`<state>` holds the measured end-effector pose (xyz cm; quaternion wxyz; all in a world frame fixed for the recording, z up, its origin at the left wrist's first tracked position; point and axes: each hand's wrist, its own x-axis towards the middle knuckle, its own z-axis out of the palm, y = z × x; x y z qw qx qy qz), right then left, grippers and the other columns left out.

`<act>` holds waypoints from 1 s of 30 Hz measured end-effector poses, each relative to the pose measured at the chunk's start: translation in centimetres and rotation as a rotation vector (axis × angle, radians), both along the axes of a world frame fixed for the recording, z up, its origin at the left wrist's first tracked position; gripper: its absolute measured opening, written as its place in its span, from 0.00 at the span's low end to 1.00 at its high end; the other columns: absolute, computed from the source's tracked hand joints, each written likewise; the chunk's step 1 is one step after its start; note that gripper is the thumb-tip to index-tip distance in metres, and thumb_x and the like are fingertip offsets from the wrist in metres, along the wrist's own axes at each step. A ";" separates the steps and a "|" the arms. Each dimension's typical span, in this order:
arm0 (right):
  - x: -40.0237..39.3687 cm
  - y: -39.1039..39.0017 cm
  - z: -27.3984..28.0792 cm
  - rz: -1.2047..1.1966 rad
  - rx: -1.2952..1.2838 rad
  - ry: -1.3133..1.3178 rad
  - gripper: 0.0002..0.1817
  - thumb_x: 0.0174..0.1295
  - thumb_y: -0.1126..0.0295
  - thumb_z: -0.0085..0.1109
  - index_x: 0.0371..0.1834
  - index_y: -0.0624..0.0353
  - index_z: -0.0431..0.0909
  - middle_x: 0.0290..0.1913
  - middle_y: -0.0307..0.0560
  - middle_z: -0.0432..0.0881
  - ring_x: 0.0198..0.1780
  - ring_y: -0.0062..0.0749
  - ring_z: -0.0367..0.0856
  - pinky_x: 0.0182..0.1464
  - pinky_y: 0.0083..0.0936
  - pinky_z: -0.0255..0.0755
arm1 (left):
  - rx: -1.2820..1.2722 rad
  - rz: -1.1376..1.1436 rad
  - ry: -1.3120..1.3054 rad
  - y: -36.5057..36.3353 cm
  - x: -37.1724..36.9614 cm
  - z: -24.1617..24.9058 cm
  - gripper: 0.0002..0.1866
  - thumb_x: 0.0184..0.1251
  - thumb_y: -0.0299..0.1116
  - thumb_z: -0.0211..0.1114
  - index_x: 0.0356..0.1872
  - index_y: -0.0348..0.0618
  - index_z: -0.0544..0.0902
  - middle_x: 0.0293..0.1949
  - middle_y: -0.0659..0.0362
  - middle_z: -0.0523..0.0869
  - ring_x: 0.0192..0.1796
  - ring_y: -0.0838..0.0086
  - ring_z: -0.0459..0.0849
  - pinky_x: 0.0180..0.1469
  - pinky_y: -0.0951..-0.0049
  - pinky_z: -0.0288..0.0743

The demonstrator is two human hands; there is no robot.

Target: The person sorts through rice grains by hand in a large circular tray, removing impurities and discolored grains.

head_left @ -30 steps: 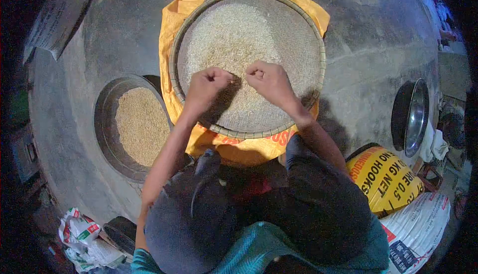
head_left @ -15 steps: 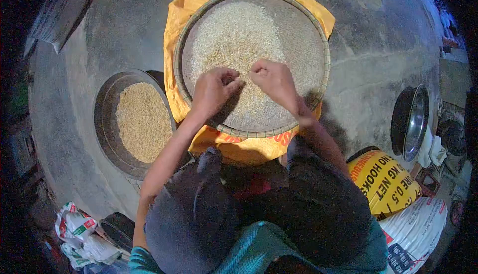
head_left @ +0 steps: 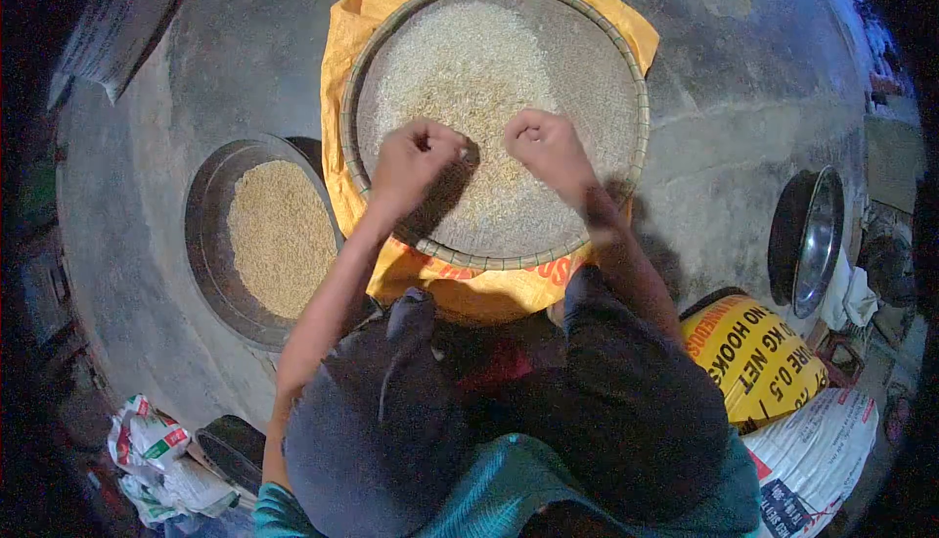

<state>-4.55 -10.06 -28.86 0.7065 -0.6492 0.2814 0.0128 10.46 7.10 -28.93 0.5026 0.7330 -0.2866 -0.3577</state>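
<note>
A round woven winnowing tray (head_left: pixel 643 117) lies on a yellow-orange sack (head_left: pixel 337 78) in front of me. Pale grains (head_left: pixel 465 49), whiter toward the far side and browner near the middle, are spread over it. My left hand (head_left: pixel 416 161) hovers above the tray's left half, thumb and fingertips pinched together. Over the right of the middle is my right hand (head_left: pixel 553 152), its fingers curled in against the thumb. Whatever either pinch holds, if anything, is too small to make out.
A dark basin (head_left: pixel 210 274) with brown unhusked grain (head_left: pixel 282 240) stands on the concrete floor at left. At right, a shiny metal basin (head_left: pixel 820 242) leans on its side. Yellow (head_left: pixel 758 357) and white sacks (head_left: pixel 822 455) lie at lower right, more white bags (head_left: pixel 152 445) at lower left.
My hands have moved slightly apart: the left a little to the left, the right a little to the right. Both stay pinched above the tray, which has not moved.
</note>
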 end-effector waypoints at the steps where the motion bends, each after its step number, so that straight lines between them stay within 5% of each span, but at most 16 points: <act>1: 0.2 1.2 0.3 0.032 -0.271 0.048 0.08 0.60 0.66 0.55 0.34 0.57 0.79 0.26 0.46 0.83 0.28 0.30 0.82 0.33 0.31 0.75 | 0.002 0.000 0.000 0.3 0.6 0.0 0.07 0.63 0.31 0.65 0.36 0.38 0.84 0.32 0.58 0.86 0.33 0.74 0.83 0.40 0.72 0.76; 2: 0.3 2.0 0.6 0.065 -0.542 0.096 0.07 0.60 0.66 0.55 0.34 0.56 0.79 0.26 0.47 0.83 0.28 0.31 0.83 0.33 0.32 0.75 | -0.048 0.081 0.222 0.5 1.1 0.6 0.07 0.64 0.32 0.63 0.36 0.38 0.82 0.32 0.60 0.85 0.34 0.74 0.82 0.41 0.73 0.75; 3: 0.4 2.2 0.4 0.066 -0.540 0.095 0.07 0.60 0.66 0.55 0.34 0.56 0.79 0.26 0.47 0.83 0.28 0.31 0.83 0.33 0.32 0.75 | -0.098 0.164 0.443 0.8 1.7 0.9 0.07 0.64 0.32 0.61 0.35 0.39 0.81 0.32 0.61 0.83 0.34 0.74 0.81 0.42 0.74 0.74; 5: 0.4 2.7 -0.2 0.213 -1.002 0.023 0.07 0.60 0.66 0.55 0.33 0.56 0.79 0.26 0.50 0.83 0.29 0.33 0.83 0.35 0.34 0.76 | -0.174 0.133 0.470 1.6 2.6 0.5 0.08 0.66 0.34 0.57 0.36 0.40 0.79 0.32 0.59 0.82 0.34 0.74 0.81 0.42 0.75 0.73; 9: 0.5 2.5 -0.5 0.220 -0.929 0.009 0.07 0.59 0.66 0.56 0.32 0.58 0.79 0.25 0.47 0.82 0.28 0.31 0.82 0.34 0.31 0.76 | -0.189 0.184 0.531 2.5 3.2 1.0 0.08 0.66 0.33 0.58 0.35 0.39 0.81 0.32 0.60 0.83 0.34 0.76 0.79 0.42 0.77 0.73; 11: 0.7 2.0 -0.2 0.122 -0.479 -0.025 0.08 0.59 0.67 0.54 0.32 0.60 0.79 0.24 0.42 0.81 0.27 0.29 0.81 0.34 0.28 0.76 | -0.017 0.157 0.174 2.7 2.7 1.1 0.09 0.66 0.33 0.60 0.35 0.38 0.83 0.31 0.63 0.83 0.34 0.80 0.78 0.41 0.78 0.72; 12: 0.6 1.4 -0.3 0.126 -0.477 -0.025 0.08 0.59 0.67 0.54 0.32 0.60 0.79 0.24 0.42 0.81 0.27 0.29 0.81 0.34 0.28 0.76 | -0.015 0.162 0.175 2.8 2.3 1.1 0.09 0.66 0.33 0.60 0.35 0.38 0.83 0.31 0.63 0.83 0.34 0.80 0.78 0.41 0.78 0.72; 14: 0.4 0.3 -0.4 0.066 0.385 -0.123 0.10 0.59 0.67 0.53 0.34 0.61 0.80 0.24 0.38 0.80 0.26 0.26 0.79 0.33 0.24 0.75 | 0.024 0.142 0.082 2.9 1.7 1.0 0.09 0.65 0.32 0.63 0.32 0.35 0.84 0.28 0.65 0.83 0.31 0.84 0.76 0.36 0.79 0.70; 15: 0.6 0.8 -0.8 0.070 0.387 -0.122 0.10 0.59 0.67 0.53 0.34 0.61 0.80 0.24 0.38 0.80 0.26 0.26 0.79 0.33 0.24 0.75 | 0.025 0.146 0.082 3.1 1.8 0.6 0.09 0.65 0.32 0.63 0.32 0.35 0.84 0.28 0.65 0.83 0.31 0.84 0.76 0.36 0.79 0.70; 17: 1.3 2.5 -1.9 0.073 -0.390 -0.110 0.09 0.59 0.67 0.54 0.34 0.59 0.81 0.26 0.44 0.82 0.27 0.34 0.82 0.34 0.30 0.77 | -0.021 0.192 0.247 3.3 2.1 -0.3 0.09 0.64 0.32 0.65 0.32 0.35 0.84 0.26 0.66 0.81 0.29 0.84 0.75 0.34 0.80 0.70; 20: 1.7 4.5 0.7 0.241 -0.718 0.050 0.08 0.59 0.65 0.55 0.34 0.56 0.81 0.29 0.51 0.84 0.32 0.46 0.85 0.36 0.38 0.78 | 0.032 0.088 0.094 3.5 2.2 -0.1 0.09 0.63 0.33 0.67 0.34 0.36 0.85 0.27 0.64 0.84 0.29 0.83 0.78 0.35 0.78 0.72; 21: 1.7 4.7 0.3 0.244 -0.716 0.050 0.08 0.59 0.65 0.55 0.34 0.56 0.81 0.29 0.51 0.84 0.32 0.46 0.85 0.36 0.38 0.78 | 0.033 0.090 0.094 3.5 2.0 0.0 0.09 0.63 0.33 0.67 0.34 0.36 0.85 0.27 0.64 0.84 0.29 0.83 0.78 0.35 0.78 0.72; 23: 1.8 5.2 -0.8 0.254 -0.966 -0.078 0.06 0.57 0.68 0.63 0.34 0.57 0.82 0.20 0.48 0.76 0.24 0.26 0.78 0.30 0.27 0.73 | 0.108 -0.018 -0.165 3.6 1.4 0.2 0.09 0.62 0.33 0.69 0.37 0.37 0.86 0.28 0.58 0.88 0.31 0.80 0.83 0.36 0.75 0.76; 24: 1.8 5.1 -0.8 0.256 -0.966 -0.079 0.06 0.57 0.68 0.63 0.34 0.57 0.82 0.20 0.48 0.76 0.24 0.26 0.78 0.30 0.27 0.73 | 0.140 -0.052 -0.243 3.5 1.1 0.2 0.10 0.60 0.33 0.70 0.39 0.40 0.87 0.31 0.53 0.89 0.33 0.73 0.87 0.37 0.71 0.78; 26: 1.8 4.6 -0.5 0.275 -0.786 -0.035 0.09 0.60 0.63 0.57 0.34 0.56 0.81 0.30 0.51 0.85 0.34 0.47 0.85 0.37 0.39 0.78 | 0.120 -0.040 -0.238 3.3 0.6 0.2 0.10 0.60 0.33 0.70 0.39 0.40 0.87 0.31 0.52 0.89 0.33 0.69 0.88 0.38 0.70 0.79; 30: 1.6 2.9 0.3 0.140 -0.345 -0.097 0.09 0.62 0.64 0.56 0.31 0.59 0.78 0.24 0.43 0.81 0.26 0.35 0.81 0.29 0.31 0.73 | 0.115 -0.106 -0.444 2.3 0.1 0.9 0.12 0.58 0.37 0.72 0.39 0.41 0.87 0.34 0.50 0.88 0.35 0.61 0.88 0.39 0.65 0.79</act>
